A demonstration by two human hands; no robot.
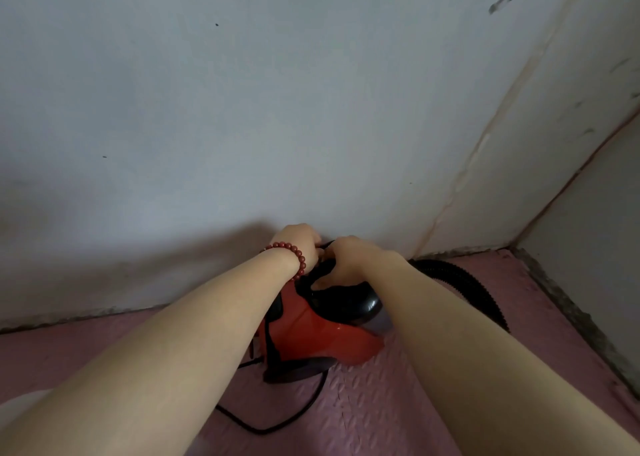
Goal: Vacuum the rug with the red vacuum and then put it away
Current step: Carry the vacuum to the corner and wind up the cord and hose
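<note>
The red vacuum, red body with a glossy black top, sits on the pink floor mat close against the white wall. My right hand grips the black handle on its top, fingers curled under it. My left hand, with a red bead bracelet on the wrist, is at the far end of the same handle against the wall; its fingers are hidden behind the wrist. A black ribbed hose runs from the vacuum's far side off to the right, partly behind my right forearm.
A thin black power cord loops over the mat in front of the vacuum. The white wall stands right behind it, and a second wall forms a corner at the right. A rough grey strip edges the mat.
</note>
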